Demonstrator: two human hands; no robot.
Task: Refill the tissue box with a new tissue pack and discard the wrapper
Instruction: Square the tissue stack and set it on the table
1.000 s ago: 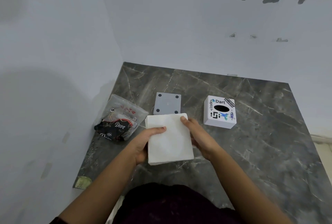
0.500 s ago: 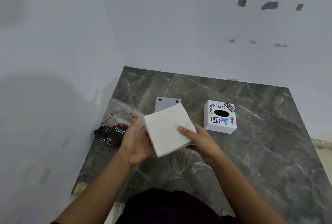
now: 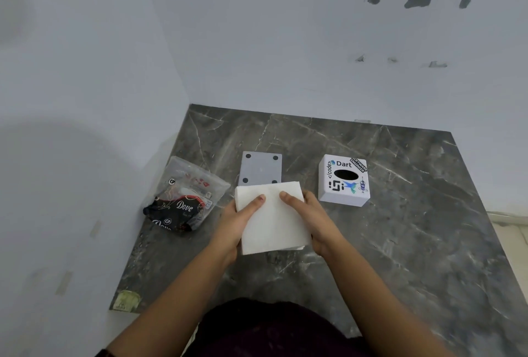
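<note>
While both hands grip it, the left hand [image 3: 238, 220] on one edge and the right hand [image 3: 310, 218] on the other, the white tissue stack [image 3: 271, 216] sits above the counter [image 3: 400, 242]. The tissue box [image 3: 344, 180] stands to the right, the grey base plate [image 3: 261, 169] behind, the wrapper [image 3: 185, 196] left.

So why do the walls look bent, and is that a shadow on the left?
Head view: the wide-angle lens bows the walls; a soft shadow lies on the left wall; light is even, no glare on the table; tissue stack sharp.
</note>
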